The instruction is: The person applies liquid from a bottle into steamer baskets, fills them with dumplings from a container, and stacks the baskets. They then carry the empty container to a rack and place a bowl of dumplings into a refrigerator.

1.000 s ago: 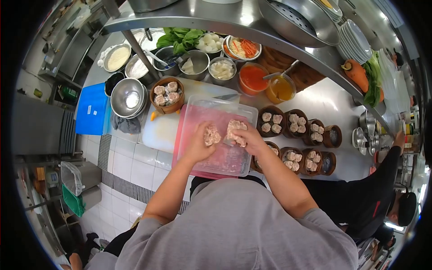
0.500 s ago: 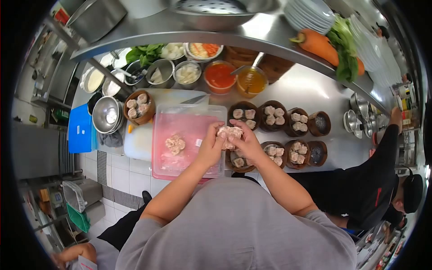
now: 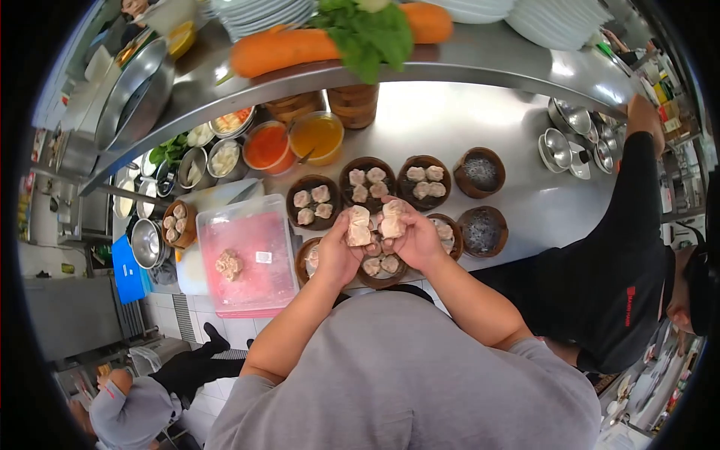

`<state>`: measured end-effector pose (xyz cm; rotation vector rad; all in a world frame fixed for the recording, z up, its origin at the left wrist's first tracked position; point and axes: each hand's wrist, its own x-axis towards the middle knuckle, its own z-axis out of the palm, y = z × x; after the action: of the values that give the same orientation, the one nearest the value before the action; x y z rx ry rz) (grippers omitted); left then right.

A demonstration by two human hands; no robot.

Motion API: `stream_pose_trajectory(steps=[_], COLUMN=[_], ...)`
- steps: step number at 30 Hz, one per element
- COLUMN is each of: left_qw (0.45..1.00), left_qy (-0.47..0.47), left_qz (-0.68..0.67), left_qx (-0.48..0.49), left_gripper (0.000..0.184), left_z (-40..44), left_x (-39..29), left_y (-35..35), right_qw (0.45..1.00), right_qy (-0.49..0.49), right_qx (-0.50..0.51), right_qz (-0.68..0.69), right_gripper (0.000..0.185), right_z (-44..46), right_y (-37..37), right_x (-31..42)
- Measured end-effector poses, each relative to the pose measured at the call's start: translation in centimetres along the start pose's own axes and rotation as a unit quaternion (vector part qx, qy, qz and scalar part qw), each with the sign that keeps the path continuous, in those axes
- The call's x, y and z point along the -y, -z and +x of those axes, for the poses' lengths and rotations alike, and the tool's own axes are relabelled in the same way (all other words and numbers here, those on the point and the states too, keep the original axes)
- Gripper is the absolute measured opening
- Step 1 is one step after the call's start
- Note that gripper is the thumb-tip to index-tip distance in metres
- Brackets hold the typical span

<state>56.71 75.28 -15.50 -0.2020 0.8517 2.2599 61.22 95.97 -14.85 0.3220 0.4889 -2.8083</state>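
Mid-frame, my left grip [image 3: 341, 249] is clamped on pale dumplings [image 3: 359, 227], my right grip [image 3: 417, 240] on another dumpling [image 3: 391, 219]; a clear tray [image 3: 251, 234] lies left of centre.

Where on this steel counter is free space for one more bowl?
Bare steel counter: between the yellow sauce and the right-hand metal bowls; also right of the unfilled steamers. Crowded: among filled steamers and, further left, ingredient bowls.

A steel shelf [image 3: 517, 54] spans above the gleaming steel counter [image 3: 540, 195]; left of the counter, white floor tiles [image 3: 163, 319] flank a dark striped band [image 3: 182, 315], and a grey cabinet [image 3: 82, 311] stands farther out
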Motion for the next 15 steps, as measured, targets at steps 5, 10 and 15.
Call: stream_pose_trajectory(steps=[5,10,15], left_qw=[0.983,0.869,0.827], left_qy=[0.006,-0.14,-0.092], left_qz=[0.179,0.469,0.543], left_qx=[-0.045,0.071,0.111], left_gripper=[0.052,0.081,0.052], left_z=[1.9,0.8,1.4], left_x=[2.8,1.2,1.7], left_y=[0.0,-6.0,-5.8], right_qw=[0.913,0.791,0.801], right_qy=[-0.003,0.032,0.043], right_qx=[-0.055,0.022,-0.023], right_qz=[-0.404,-0.611,-0.597], right_gripper=[0.084,0.102,0.081], right_z=[-2.6,-4.7,-5.4], right_y=[1.3,1.6,2.6], right_x=[3.0,4.9,6.2])
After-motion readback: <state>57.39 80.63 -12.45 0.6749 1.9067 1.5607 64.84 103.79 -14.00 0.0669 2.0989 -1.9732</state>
